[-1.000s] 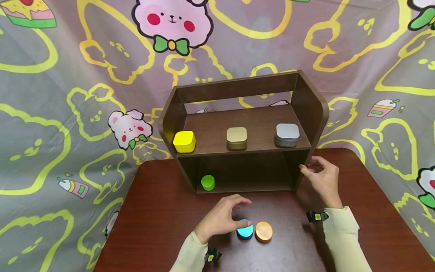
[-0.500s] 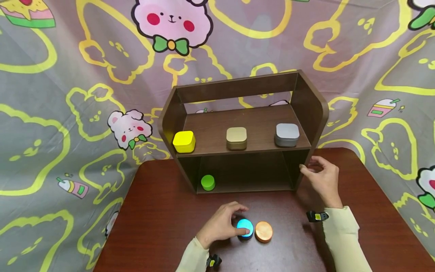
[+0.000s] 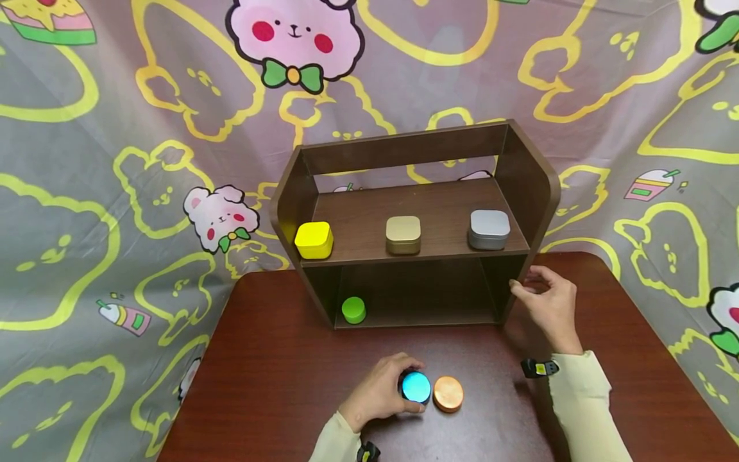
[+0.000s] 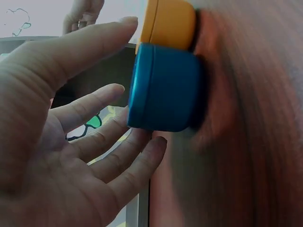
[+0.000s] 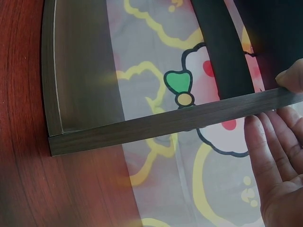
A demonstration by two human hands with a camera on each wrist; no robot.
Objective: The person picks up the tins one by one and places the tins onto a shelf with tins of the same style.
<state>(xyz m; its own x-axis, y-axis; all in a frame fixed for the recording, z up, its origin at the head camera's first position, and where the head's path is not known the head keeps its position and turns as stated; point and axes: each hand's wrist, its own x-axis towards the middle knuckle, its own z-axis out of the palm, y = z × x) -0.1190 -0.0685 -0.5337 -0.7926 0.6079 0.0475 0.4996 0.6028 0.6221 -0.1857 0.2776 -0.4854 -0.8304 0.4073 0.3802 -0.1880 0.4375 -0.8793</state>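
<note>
Beside the shelf, a round blue tin [image 3: 416, 387] stands on the table, its side showing in the left wrist view. My left hand [image 3: 383, 393] is spread about it, thumb on the near side and fingers on the far side. In the left wrist view a gap shows between the thumb and the blue tin [image 4: 168, 90]; whether the fingertips touch it I cannot tell. An orange round tin [image 3: 448, 393] stands close by on the right. My right hand [image 3: 548, 305] pinches the right side panel of the dark brown shelf [image 5: 156, 124], thumb inside, fingers outside.
On the upper board stand a yellow tin [image 3: 314, 241], a gold tin [image 3: 403, 235] and a silver tin [image 3: 489, 229]. A green round tin [image 3: 354, 310] sits at the lower compartment's left. A patterned cloth [image 3: 173, 115] hangs behind the reddish-brown table [image 3: 260, 385].
My left hand has moved down toward the near side; its thumb has gone from over the blue tin's lid to its near side. The right hand has stayed on the shelf panel.
</note>
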